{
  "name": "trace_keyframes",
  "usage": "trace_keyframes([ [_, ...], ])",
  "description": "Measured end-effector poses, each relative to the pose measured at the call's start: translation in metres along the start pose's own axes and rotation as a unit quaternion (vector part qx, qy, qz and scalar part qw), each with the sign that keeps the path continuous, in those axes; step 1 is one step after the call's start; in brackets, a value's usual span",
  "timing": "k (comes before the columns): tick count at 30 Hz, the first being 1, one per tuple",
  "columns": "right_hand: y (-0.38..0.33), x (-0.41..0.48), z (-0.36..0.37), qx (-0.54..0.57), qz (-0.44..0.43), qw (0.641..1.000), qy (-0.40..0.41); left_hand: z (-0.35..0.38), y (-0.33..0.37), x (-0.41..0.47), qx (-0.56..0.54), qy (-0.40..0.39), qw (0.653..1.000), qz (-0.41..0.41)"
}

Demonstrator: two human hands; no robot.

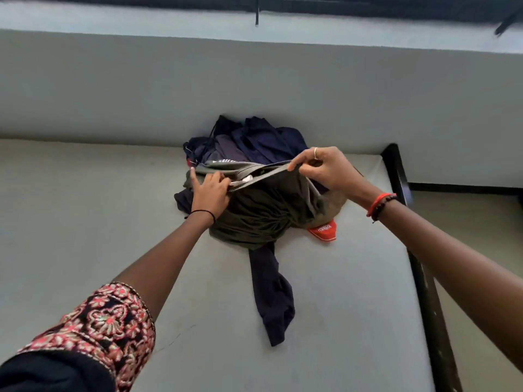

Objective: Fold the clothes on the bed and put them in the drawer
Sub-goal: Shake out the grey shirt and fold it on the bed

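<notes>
A pile of clothes lies on the grey bed (85, 222) against the wall. On top is an olive-green garment (260, 213). My left hand (210, 193) pinches its waistband on the left, and my right hand (325, 171) pinches the same band on the right, stretching it taut between them. Behind it sit navy and purple clothes (254, 140). A dark navy garment (273, 295) trails from under the pile toward me. A red piece of clothing (324, 232) with white lettering pokes out at the right. No drawer is in view.
The bed's black frame (424, 292) runs along the right edge, with floor (481, 250) beyond it. A grey wall (254, 80) rises right behind the pile. Bare mattress stretches left of the clothes and in front of them.
</notes>
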State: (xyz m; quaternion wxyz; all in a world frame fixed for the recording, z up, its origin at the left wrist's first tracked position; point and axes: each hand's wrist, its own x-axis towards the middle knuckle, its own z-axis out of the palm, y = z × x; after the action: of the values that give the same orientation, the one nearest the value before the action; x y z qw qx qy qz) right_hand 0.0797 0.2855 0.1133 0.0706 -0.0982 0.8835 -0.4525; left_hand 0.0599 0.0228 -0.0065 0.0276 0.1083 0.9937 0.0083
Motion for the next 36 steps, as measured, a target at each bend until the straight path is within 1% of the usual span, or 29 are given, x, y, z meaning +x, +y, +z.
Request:
trace_keyframes([
  [3, -0.026, -0.017, -0.023, -0.002, -0.003, 0.999, 0.048, -0.027, 0.008, -0.016, -0.036, -0.013, 0.999, -0.024],
  [5, -0.042, -0.028, -0.035, -0.033, -0.014, 0.998, 0.052, -0.047, 0.014, -0.023, -0.047, -0.024, 0.998, -0.036],
  [8, -0.074, -0.045, -0.064, -0.087, -0.049, 0.993, 0.058, -0.090, 0.018, -0.028, -0.028, -0.014, 0.999, -0.034],
  [10, -0.090, -0.051, -0.081, -0.094, -0.066, 0.991, 0.070, -0.115, 0.018, -0.032, -0.012, -0.032, 0.999, -0.039],
  [14, -0.132, -0.066, -0.121, -0.110, -0.088, 0.986, 0.093, -0.176, 0.020, -0.041, -0.015, -0.054, 0.998, -0.029],
  [18, -0.172, -0.082, -0.164, -0.098, -0.066, 0.985, 0.123, -0.254, 0.011, -0.044, -0.053, -0.031, 0.998, -0.013],
  [21, -0.195, -0.096, -0.197, -0.104, -0.039, 0.983, 0.147, -0.314, 0.007, -0.044, -0.132, 0.010, 0.991, 0.019],
  [23, -0.211, -0.103, -0.221, -0.120, -0.031, 0.979, 0.162, -0.356, 0.010, -0.043, -0.187, 0.045, 0.980, 0.043],
  [26, -0.244, -0.118, -0.258, -0.079, -0.031, 0.980, 0.182, -0.426, 0.014, -0.043, -0.254, 0.093, 0.961, 0.059],
  [28, -0.268, -0.130, -0.280, -0.051, -0.044, 0.977, 0.202, -0.468, 0.015, -0.044, -0.302, 0.091, 0.945, 0.087],
  [30, -0.289, -0.139, -0.298, 0.011, -0.067, 0.975, 0.214, -0.508, 0.020, -0.047, -0.346, 0.081, 0.930, 0.099],
  [33, -0.322, -0.151, -0.324, 0.130, -0.085, 0.965, 0.212, -0.565, 0.031, -0.063, -0.466, 0.044, 0.879, 0.089],
  [36, -0.346, -0.164, -0.338, 0.205, -0.093, 0.955, 0.191, -0.599, 0.039, -0.072, -0.540, 0.020, 0.836, 0.089],
])
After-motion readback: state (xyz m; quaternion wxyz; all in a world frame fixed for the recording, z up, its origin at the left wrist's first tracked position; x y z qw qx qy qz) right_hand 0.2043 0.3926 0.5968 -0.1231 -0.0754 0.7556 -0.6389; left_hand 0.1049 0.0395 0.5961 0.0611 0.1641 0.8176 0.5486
